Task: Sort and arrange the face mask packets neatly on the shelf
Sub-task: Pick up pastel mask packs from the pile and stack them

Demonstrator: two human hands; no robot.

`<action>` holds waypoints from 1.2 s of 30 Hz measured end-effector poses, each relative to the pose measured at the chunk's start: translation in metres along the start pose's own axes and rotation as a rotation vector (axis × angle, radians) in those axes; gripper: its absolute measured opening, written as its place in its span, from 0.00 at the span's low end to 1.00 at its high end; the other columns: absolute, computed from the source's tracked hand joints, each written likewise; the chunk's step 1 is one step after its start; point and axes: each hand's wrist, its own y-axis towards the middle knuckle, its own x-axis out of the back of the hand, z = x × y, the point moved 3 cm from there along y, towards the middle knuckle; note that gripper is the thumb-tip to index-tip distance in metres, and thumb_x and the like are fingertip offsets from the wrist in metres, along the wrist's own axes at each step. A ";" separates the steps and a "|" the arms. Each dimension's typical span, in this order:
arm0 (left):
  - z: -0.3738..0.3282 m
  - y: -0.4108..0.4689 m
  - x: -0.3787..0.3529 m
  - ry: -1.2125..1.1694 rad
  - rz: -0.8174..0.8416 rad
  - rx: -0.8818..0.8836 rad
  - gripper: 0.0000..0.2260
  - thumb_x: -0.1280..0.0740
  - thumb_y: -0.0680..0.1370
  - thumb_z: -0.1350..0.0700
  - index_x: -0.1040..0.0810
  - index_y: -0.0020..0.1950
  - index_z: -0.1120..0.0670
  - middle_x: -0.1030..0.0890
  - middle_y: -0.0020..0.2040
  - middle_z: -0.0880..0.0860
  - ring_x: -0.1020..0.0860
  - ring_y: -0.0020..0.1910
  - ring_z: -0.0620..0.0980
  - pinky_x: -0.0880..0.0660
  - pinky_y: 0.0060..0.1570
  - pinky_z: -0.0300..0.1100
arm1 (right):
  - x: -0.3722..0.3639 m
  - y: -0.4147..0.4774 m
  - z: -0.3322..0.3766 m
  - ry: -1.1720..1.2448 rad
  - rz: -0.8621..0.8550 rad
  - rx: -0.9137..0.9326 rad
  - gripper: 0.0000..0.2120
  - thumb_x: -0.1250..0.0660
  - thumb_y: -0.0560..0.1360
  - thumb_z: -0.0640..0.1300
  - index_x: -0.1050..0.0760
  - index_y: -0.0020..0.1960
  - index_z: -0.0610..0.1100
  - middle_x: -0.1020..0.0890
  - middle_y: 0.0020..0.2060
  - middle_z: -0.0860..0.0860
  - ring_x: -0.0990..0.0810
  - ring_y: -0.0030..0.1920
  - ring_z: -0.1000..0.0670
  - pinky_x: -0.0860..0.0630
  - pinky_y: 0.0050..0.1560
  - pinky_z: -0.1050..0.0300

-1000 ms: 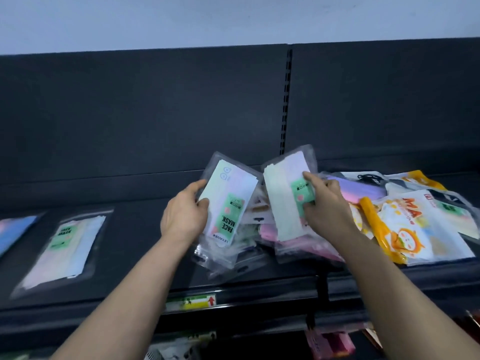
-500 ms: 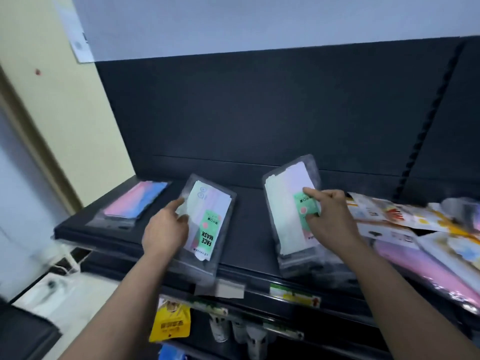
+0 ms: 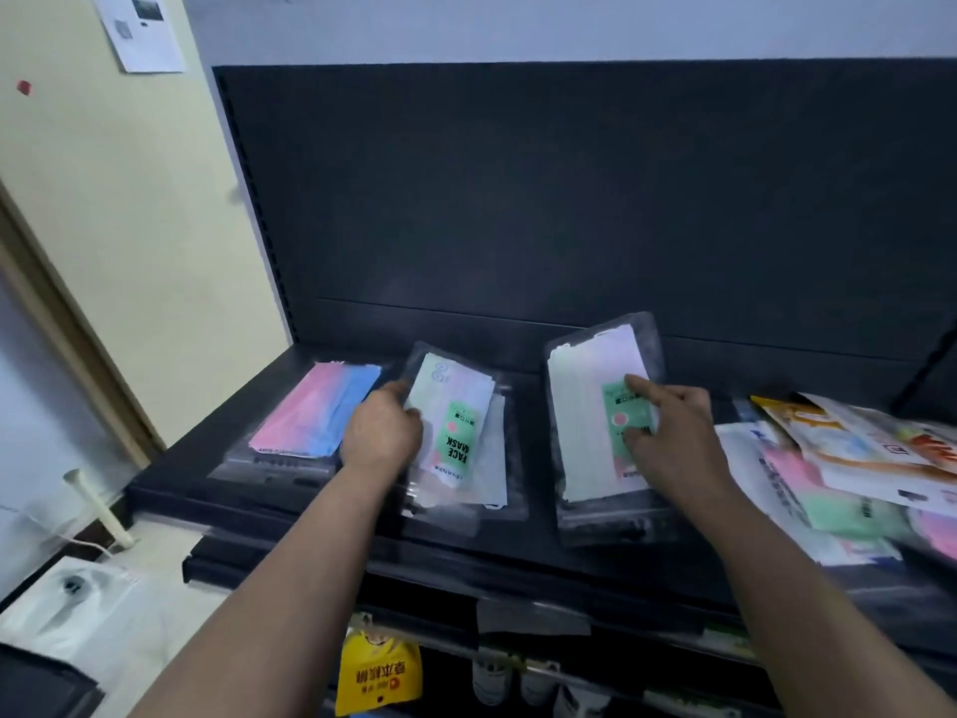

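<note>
On the shelf (image 3: 536, 406), a packet (image 3: 316, 417) lies far left, a stack (image 3: 466, 448) just right of it. Further right comes a second packet (image 3: 585, 422), then a pile (image 3: 839, 484).

A bare strip of shelf (image 3: 533, 448) lies open between the FACE MASK packet (image 3: 455, 422), held at its left edge by the left grip (image 3: 380, 432), and the white packet (image 3: 585, 406) pinched by the right grip (image 3: 673, 437). More bare shelf runs behind both packets to the dark back panel (image 3: 569, 199), which closes the rear. The pink-and-blue packet (image 3: 316, 412) fills the left end, just beside the left grip. A loose heap of packets (image 3: 854, 474) crowds the right end.
</note>
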 end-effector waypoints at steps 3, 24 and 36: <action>-0.002 0.018 -0.015 0.018 0.063 -0.052 0.19 0.37 0.76 0.59 0.26 0.68 0.53 0.20 0.60 0.58 0.24 0.60 0.61 0.27 0.55 0.47 | -0.009 0.001 0.005 0.027 -0.023 -0.045 0.26 0.37 0.75 0.34 0.31 0.70 0.52 0.39 0.54 0.53 0.30 0.42 0.57 0.31 0.47 0.64; 0.028 0.056 0.023 0.470 0.157 -0.333 0.16 0.35 0.76 0.49 0.24 0.62 0.51 0.23 0.59 0.55 0.26 0.59 0.56 0.25 0.54 0.47 | -0.109 0.019 0.071 0.132 0.159 -0.076 0.26 0.33 0.74 0.37 0.31 0.70 0.49 0.37 0.62 0.46 0.26 0.50 0.49 0.27 0.59 0.60; 0.050 0.049 0.047 0.415 0.140 -0.358 0.20 0.34 0.76 0.52 0.27 0.68 0.47 0.25 0.62 0.54 0.27 0.61 0.56 0.25 0.55 0.48 | -0.153 0.008 0.079 -0.752 0.295 0.050 0.22 0.47 0.77 0.45 0.39 0.71 0.55 0.44 0.73 0.44 0.41 0.68 0.41 0.42 0.65 0.42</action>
